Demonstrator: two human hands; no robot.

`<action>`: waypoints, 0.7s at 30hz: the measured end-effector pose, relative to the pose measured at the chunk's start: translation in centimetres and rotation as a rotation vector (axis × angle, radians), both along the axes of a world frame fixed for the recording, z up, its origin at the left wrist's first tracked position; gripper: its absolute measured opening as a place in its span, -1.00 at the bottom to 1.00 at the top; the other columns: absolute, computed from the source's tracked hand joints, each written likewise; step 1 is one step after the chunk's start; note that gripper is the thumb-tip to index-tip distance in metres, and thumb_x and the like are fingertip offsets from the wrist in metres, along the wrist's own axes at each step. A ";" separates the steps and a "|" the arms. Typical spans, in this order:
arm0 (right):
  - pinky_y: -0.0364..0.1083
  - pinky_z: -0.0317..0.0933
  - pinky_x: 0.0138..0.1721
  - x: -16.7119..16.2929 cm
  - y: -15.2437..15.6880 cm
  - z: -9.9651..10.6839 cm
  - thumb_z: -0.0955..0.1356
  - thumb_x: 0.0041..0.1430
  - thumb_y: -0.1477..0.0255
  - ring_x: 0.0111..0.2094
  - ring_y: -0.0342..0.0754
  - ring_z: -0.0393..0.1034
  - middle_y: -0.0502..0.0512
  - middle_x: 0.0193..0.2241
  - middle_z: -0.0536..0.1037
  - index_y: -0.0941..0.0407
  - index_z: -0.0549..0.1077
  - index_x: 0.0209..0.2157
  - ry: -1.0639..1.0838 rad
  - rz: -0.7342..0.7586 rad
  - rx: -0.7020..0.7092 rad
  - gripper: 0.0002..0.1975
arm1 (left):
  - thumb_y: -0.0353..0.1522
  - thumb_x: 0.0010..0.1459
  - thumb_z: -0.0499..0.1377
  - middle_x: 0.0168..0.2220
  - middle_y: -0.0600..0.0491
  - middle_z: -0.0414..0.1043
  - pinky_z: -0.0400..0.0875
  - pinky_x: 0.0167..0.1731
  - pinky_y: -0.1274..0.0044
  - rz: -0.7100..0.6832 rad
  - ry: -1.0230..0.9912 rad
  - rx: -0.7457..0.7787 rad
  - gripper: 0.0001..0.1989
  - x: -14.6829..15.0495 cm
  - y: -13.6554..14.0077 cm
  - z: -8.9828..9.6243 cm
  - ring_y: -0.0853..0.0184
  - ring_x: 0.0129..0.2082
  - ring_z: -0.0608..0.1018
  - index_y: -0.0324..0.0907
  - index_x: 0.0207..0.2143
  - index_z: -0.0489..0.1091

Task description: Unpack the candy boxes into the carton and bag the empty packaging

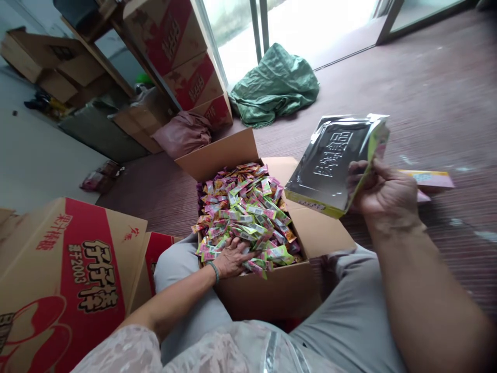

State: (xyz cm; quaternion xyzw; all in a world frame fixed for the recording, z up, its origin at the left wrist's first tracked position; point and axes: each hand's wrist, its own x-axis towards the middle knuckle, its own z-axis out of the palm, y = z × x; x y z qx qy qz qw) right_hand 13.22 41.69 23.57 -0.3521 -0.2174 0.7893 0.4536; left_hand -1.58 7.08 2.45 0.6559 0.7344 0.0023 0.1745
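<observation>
Had a patterned top (217,355) nearest of all, just on the near side of the open carton (267,292), and right there, grey trousers (345,316) with knees to either side of it. Pressed the left hand (233,257) down inside the open carton, by its near wall, onto heaped packets (248,212) in green, pink and orange; showed fingers slightly spread, but could not tell of any closing on a packet. And look, out to the right of the open carton: clamped the right hand (388,191) firmly on the edge of a flat box (330,160), raised and tilted, glossy and dark on top with embossed characters, yellow-green along the sides.

Saw a big printed carton (89,269), red and tan, to the left of the open carton, then a pink-and-yellow box (433,180) well to its right, partly behind the wrist. Farther off now: spotted a reddish sack (186,133) beyond the open carton to the left, a crumpled green sack (277,85) beyond it, stacked cartons (171,39) behind the reddish one, and farthest from the open carton, a bright, metal-framed doorway (265,23).
</observation>
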 end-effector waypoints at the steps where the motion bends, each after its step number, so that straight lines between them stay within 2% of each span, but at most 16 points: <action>1: -0.33 0.17 -0.60 0.2 0.0 0.1 0.19 0.28 0.61 -0.53 -0.25 0.35 0.06 -0.53 0.39 0.22 0.43 -0.47 0.005 -0.009 0.002 -0.72 | -0.21 0.14 0.20 0.26 0.01 0.22 0.00 0.21 0.09 -0.016 -0.010 -0.014 -0.26 -0.1 0.2 0.7 -0.08 0.21 0.15 0.34 0.34 0.05; 3: -0.32 0.19 -0.59 0.7 0.0 0.2 0.20 0.28 0.61 -0.54 -0.24 0.35 0.05 -0.54 0.39 0.22 0.44 -0.46 0.006 -0.027 -0.002 -0.72 | -0.23 0.09 0.22 0.30 0.02 0.15 0.01 0.22 0.08 -0.030 -0.036 -0.035 -0.22 -0.1 0.3 2.7 -0.09 0.25 0.13 0.34 0.34 0.05; 6: -0.31 0.20 -0.60 1.3 0.0 0.3 0.20 0.29 0.61 -0.54 -0.23 0.35 0.06 -0.54 0.40 0.22 0.45 -0.46 0.006 -0.047 -0.007 -0.71 | -0.31 0.00 0.25 0.42 0.01 -0.11 0.01 0.23 0.06 0.011 -0.073 -0.008 -0.17 0.3 0.3 5.8 -0.15 0.32 0.05 0.30 0.33 0.12; 8: -0.31 0.21 -0.60 1.5 0.0 0.3 0.19 0.30 0.61 -0.52 -0.22 0.38 0.07 -0.55 0.41 0.23 0.45 -0.47 -0.003 -0.062 -0.002 -0.70 | -0.30 0.01 0.26 0.46 0.00 -0.24 -0.07 0.28 0.06 0.105 -0.057 0.071 -0.17 0.8 0.6 7.1 -0.16 0.37 -0.03 0.23 0.34 0.13; 10: -0.31 0.21 -0.60 1.6 0.1 0.3 0.18 0.31 0.60 -0.50 -0.21 0.39 0.07 -0.56 0.41 0.23 0.45 -0.48 -0.021 -0.073 0.006 -0.68 | -0.16 0.08 0.25 0.46 -0.04 -0.26 -0.18 0.32 0.04 0.246 -0.015 0.151 -0.17 1.4 1.6 7.2 -0.15 0.40 -0.09 0.16 0.38 0.05; 12: -0.31 0.20 -0.60 1.7 0.1 0.2 0.17 0.31 0.59 -0.51 -0.22 0.39 0.06 -0.55 0.41 0.23 0.44 -0.48 -0.020 -0.072 0.017 -0.68 | 0.06 0.06 0.23 0.46 -0.06 -0.25 -0.26 0.31 -0.04 0.347 -0.009 0.147 -0.08 2.1 3.4 6.0 -0.21 0.41 -0.14 0.15 0.41 -0.03; 14: -0.31 0.19 -0.61 1.8 0.2 -0.1 0.18 0.30 0.60 -0.51 -0.22 0.39 0.05 -0.56 0.40 0.22 0.45 -0.46 -0.008 -0.074 0.019 -0.69 | 0.19 -0.03 0.22 0.47 -0.07 -0.24 -0.25 0.27 -0.13 0.363 -0.043 0.090 0.01 2.7 5.5 4.0 -0.28 0.40 -0.19 0.17 0.41 -0.05; 18: -0.30 0.22 -0.61 2.1 0.6 -0.7 0.19 0.31 0.59 -0.52 -0.21 0.41 0.03 -0.56 0.41 0.22 0.45 -0.46 -0.028 -0.088 0.016 -0.71 | 0.15 0.07 0.18 0.48 0.01 -0.24 -0.09 0.27 -0.08 0.334 -0.058 0.100 -0.11 3.4 8.9 -0.2 -0.22 0.42 -0.20 0.22 0.39 -0.02; 21: -0.31 0.20 -0.63 2.7 0.9 -1.1 0.18 0.31 0.60 -0.55 -0.22 0.41 0.03 -0.57 0.41 0.20 0.44 -0.47 -0.054 -0.092 0.020 -0.68 | 0.11 0.12 0.16 0.47 0.08 -0.19 -0.08 0.30 0.00 0.331 -0.074 0.143 -0.17 3.8 10.3 -2.1 -0.15 0.43 -0.16 0.23 0.39 -0.01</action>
